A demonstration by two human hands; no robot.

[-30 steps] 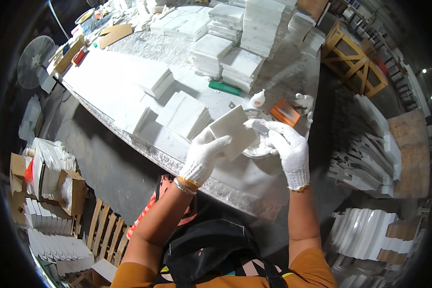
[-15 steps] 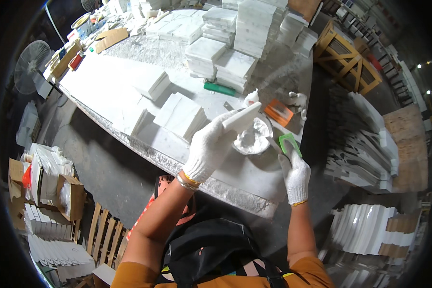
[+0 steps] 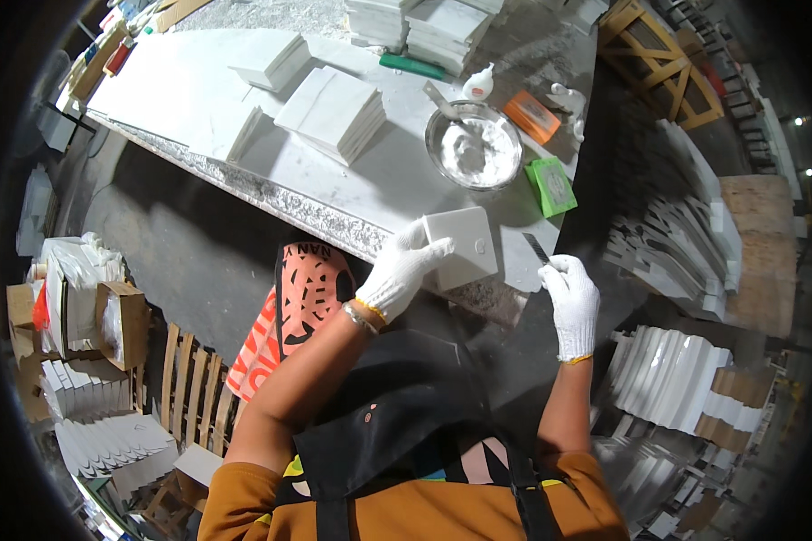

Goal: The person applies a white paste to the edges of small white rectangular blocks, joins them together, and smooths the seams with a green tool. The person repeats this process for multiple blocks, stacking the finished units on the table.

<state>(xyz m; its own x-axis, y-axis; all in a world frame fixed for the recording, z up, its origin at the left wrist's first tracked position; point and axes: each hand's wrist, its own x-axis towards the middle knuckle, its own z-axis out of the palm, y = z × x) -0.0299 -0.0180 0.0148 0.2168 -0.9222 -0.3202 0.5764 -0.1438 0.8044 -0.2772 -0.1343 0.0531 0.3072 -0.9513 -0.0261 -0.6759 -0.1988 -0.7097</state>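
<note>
My left hand (image 3: 404,270), in a white glove, grips a square white tile (image 3: 465,245) by its left edge, thumb lying on the face. A small raised mark shows near the tile's right side. My gloved right hand (image 3: 568,298) pinches a thin, dark flat blade (image 3: 536,247) that points up and left, apart from the tile. Beyond the tile stands a metal bowl (image 3: 431,155) holding white paste (image 3: 478,149), with a flat spatula (image 3: 440,99) leaning in it. A green box (image 3: 551,187) lies right of the bowl, and an orange box (image 3: 532,116) behind that.
Stacked white tiles (image 3: 329,113) stand on the table left of the bowl, with more piles behind. A small white bottle (image 3: 479,84) and a green bar-shaped thing (image 3: 412,65) are near the bowl. The table's rough front edge (image 3: 271,203) runs close to my left hand.
The tile has come nearer my body and turned its face up. My right hand has drawn back from the green box with the blade. My view has tipped nearer, shifting the table upward.
</note>
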